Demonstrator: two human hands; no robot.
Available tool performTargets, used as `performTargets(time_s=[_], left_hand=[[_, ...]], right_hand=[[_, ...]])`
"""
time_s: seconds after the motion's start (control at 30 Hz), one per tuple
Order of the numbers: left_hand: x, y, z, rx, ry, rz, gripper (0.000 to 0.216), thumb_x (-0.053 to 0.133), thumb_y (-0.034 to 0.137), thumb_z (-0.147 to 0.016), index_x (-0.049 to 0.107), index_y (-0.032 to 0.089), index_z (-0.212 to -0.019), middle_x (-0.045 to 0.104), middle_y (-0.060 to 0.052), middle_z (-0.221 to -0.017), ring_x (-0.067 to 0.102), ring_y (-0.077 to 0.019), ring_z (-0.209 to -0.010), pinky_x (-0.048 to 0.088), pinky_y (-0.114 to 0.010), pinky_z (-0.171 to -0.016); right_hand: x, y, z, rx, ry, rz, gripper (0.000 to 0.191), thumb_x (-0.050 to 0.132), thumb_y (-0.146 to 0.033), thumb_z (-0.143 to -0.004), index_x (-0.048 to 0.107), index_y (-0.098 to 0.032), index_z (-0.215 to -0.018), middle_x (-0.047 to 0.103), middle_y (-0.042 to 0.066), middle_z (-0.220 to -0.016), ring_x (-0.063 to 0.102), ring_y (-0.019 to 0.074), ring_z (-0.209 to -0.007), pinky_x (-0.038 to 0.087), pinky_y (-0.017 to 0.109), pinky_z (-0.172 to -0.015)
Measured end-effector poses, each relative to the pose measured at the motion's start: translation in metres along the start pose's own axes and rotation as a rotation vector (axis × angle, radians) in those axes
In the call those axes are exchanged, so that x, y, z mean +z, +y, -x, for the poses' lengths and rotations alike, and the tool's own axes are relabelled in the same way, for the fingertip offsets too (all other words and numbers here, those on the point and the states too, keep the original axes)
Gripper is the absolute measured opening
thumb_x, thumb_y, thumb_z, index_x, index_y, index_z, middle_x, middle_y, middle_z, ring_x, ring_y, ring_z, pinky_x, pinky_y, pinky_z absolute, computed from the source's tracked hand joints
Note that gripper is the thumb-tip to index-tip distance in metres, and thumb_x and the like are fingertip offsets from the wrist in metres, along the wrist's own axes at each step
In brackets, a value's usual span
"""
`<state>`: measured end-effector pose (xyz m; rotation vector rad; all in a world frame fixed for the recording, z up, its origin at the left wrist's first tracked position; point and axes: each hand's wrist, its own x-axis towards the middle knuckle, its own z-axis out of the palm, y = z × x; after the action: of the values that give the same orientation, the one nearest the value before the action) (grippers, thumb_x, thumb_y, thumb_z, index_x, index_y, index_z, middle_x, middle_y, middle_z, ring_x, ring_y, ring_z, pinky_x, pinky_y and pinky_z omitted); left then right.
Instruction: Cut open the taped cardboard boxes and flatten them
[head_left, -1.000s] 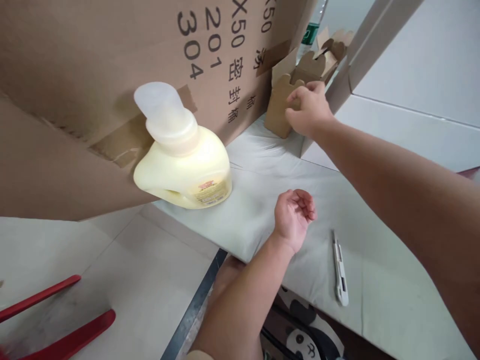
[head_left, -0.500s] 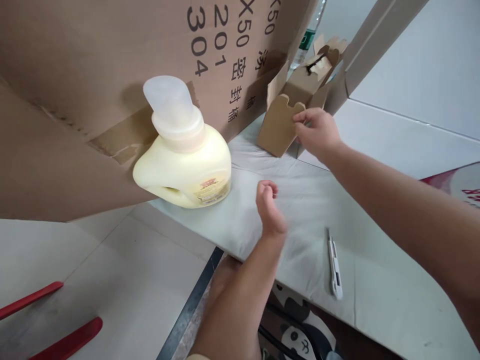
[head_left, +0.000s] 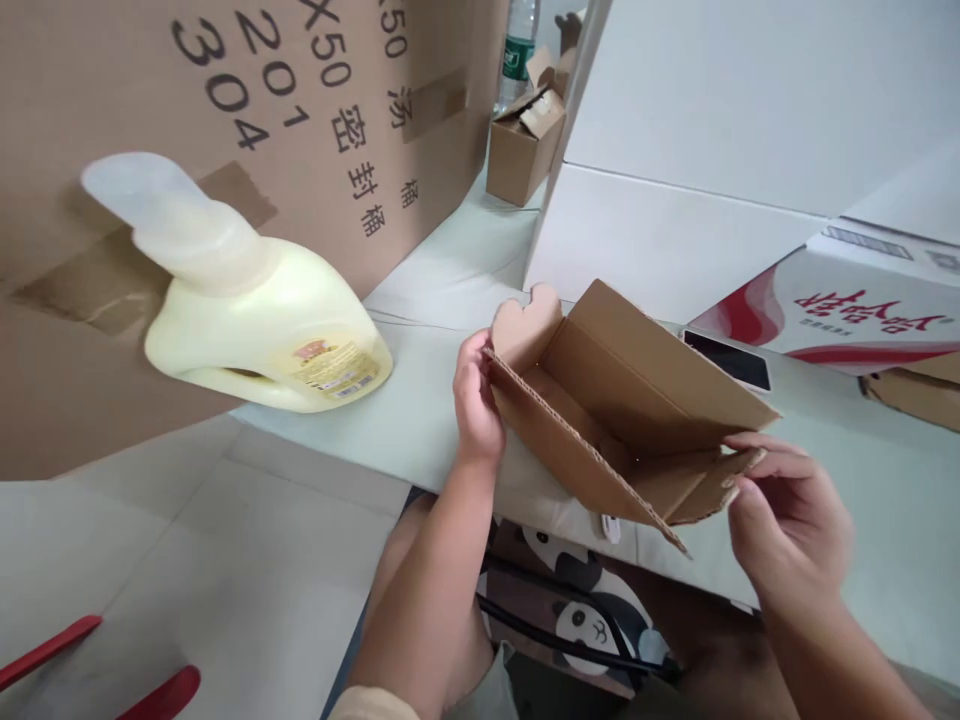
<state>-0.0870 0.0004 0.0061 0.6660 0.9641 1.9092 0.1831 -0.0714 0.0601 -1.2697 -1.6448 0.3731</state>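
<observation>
Between my two hands is a small brown cardboard box [head_left: 592, 410], tilted, with its top flaps up and no contents visible inside. My left hand [head_left: 480, 400] grips its left end near the wavy-edged flap. At the other end, my right hand [head_left: 791, 515] pinches a flap between thumb and fingers. Under the box, only the white end of a utility knife [head_left: 611, 527] shows on the pale-covered table [head_left: 420, 430]. Left of my left hand stands a pale yellow detergent bottle [head_left: 277, 320] with a translucent cap.
A large printed carton [head_left: 315, 210] rises behind the bottle. Farther back are another small box [head_left: 521, 150] and a water bottle [head_left: 517, 55]. White cartons [head_left: 675, 230] stand behind the box; a dark-screened phone [head_left: 727, 360] lies near a red-and-white carton [head_left: 862, 300].
My right hand has brought the small cardboard box from the back of the table toward me. My left hand has taken hold of its left end. The view has turned right.
</observation>
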Motion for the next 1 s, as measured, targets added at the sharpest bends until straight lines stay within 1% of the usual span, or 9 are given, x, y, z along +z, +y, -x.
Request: performTargets(time_s=[0.2,0.3,0.37,0.47,0.57,0.67,0.77,0.9,1.0], left_hand=[[0.017,-0.004,0.015,0.152,-0.205,-0.081,0.056,0.058,0.075,-0.097,0.076,0.024,-0.114,0.079,-0.008,-0.118,0.075,-0.0325,-0.116,0.06,-0.046,-0.101],[0.018,-0.007,0.016,0.28,-0.247,-0.17,0.046,0.063,0.067,-0.1,0.077,0.024,-0.111,0.078,-0.008,-0.118,0.074,-0.0283,-0.117,0.058,-0.042,-0.105],[0.017,-0.008,0.016,0.328,-0.241,-0.234,0.039,0.068,0.063,-0.099,0.076,0.025,-0.102,0.078,-0.006,-0.111,0.072,-0.0243,-0.112,0.057,-0.038,-0.104],[0.014,-0.008,0.016,0.287,-0.171,-0.369,0.041,0.075,0.065,-0.094,0.072,0.024,-0.094,0.073,-0.003,-0.098,0.068,-0.019,-0.093,0.057,-0.032,-0.091],[0.01,-0.001,0.014,0.299,-0.138,-0.576,0.049,0.079,0.067,-0.089,0.071,0.027,-0.115,0.069,-0.003,-0.106,0.066,-0.0188,-0.092,0.058,-0.034,-0.09],[0.006,0.013,0.008,0.415,-0.284,-0.791,0.058,0.08,0.063,-0.088,0.067,0.034,-0.137,0.064,-0.008,-0.133,0.063,-0.0266,-0.12,0.057,-0.043,-0.105],[0.003,0.024,0.003,0.432,-0.478,-0.941,0.033,0.068,0.057,-0.097,0.083,0.031,-0.111,0.063,-0.012,-0.132,0.059,-0.0322,-0.131,0.057,-0.048,-0.106],[0.003,0.027,-0.001,0.394,-0.482,-0.961,0.033,0.065,0.053,-0.097,0.088,0.03,-0.096,0.061,-0.012,-0.137,0.063,-0.0309,-0.12,0.058,-0.049,-0.105],[-0.001,0.026,-0.005,0.389,-0.381,-0.933,0.025,0.07,0.045,-0.093,0.089,0.029,-0.098,0.063,-0.009,-0.135,0.065,-0.0272,-0.112,0.057,-0.048,-0.108]], right_hand=[[0.002,0.035,0.02,0.173,0.255,-0.049,0.05,0.093,-0.041,-0.074,0.058,-0.032,-0.108,0.053,0.003,-0.119,0.059,0.0183,-0.09,0.052,0.037,-0.076],[0.007,0.043,0.022,0.292,0.199,-0.241,0.073,0.092,-0.038,-0.077,0.049,-0.044,-0.136,0.057,0.003,-0.129,0.063,0.0211,-0.102,0.056,0.041,-0.085],[0.01,0.047,0.027,0.304,0.099,-0.336,0.065,0.084,-0.04,-0.088,0.05,-0.044,-0.143,0.064,0.005,-0.131,0.067,0.0251,-0.114,0.058,0.046,-0.096],[0.014,0.052,0.038,0.151,0.008,-0.404,0.041,0.074,-0.037,-0.097,0.063,-0.037,-0.136,0.068,0.008,-0.138,0.066,0.0289,-0.133,0.054,0.051,-0.111],[0.015,0.051,0.048,0.002,-0.072,-0.44,0.031,0.066,-0.042,-0.101,0.069,-0.035,-0.131,0.065,0.01,-0.144,0.063,0.0324,-0.138,0.054,0.054,-0.113],[0.014,0.045,0.053,-0.066,-0.156,-0.42,0.032,0.058,-0.048,-0.103,0.071,-0.034,-0.129,0.059,0.011,-0.149,0.061,0.0352,-0.14,0.054,0.057,-0.112],[0.012,0.041,0.056,-0.132,-0.221,-0.359,0.032,0.055,-0.05,-0.103,0.07,-0.034,-0.126,0.056,0.011,-0.151,0.061,0.0368,-0.141,0.055,0.058,-0.112],[0.005,0.042,0.056,0.039,-0.121,-0.356,0.042,0.048,-0.065,-0.101,0.06,-0.034,-0.126,0.059,0.013,-0.145,0.064,0.0351,-0.136,0.056,0.057,-0.11],[-0.003,0.05,0.053,0.212,0.049,-0.235,0.027,0.051,-0.053,-0.103,0.057,-0.03,-0.117,0.066,0.009,-0.111,0.07,0.0268,-0.104,0.058,0.045,-0.09]])
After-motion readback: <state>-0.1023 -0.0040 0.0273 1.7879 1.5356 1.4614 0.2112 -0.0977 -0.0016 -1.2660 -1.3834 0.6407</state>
